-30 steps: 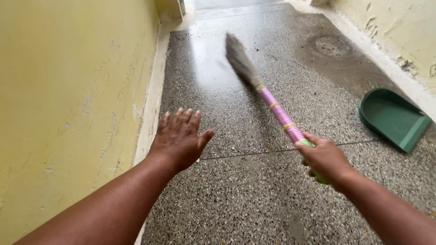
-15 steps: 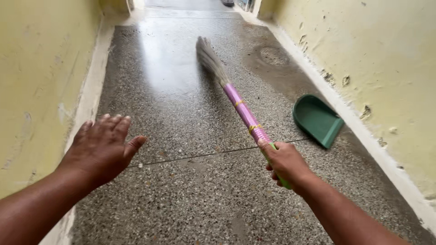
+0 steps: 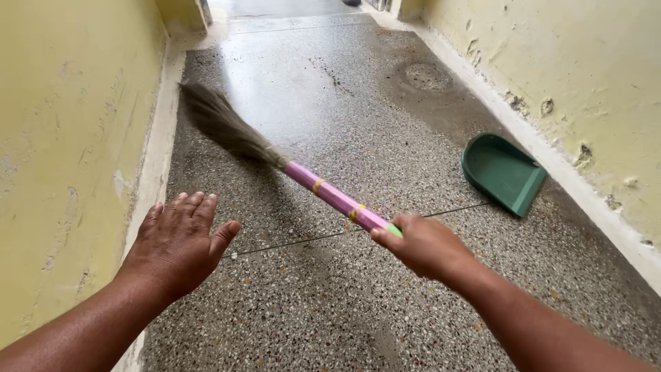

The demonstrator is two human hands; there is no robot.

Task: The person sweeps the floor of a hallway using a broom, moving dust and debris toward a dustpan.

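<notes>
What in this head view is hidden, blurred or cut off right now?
- Head view: the pink broom handle's end, hidden inside the right hand.
- Grass bristles blurred by motion; their tips are unclear.
- Left hand's palm faces down, unseen.
- Green plastic dustpan's contents too small to tell.

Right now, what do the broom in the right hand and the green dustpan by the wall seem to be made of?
The soft grass broom looks like dried plant fibre: thin grey-brown strands fanning out. Its handle seems wrapped in glossy pink plastic tape with yellow bands. The right hand grips it. The green scoop-shaped dustpan appears to be moulded plastic, smooth and matte.
</notes>
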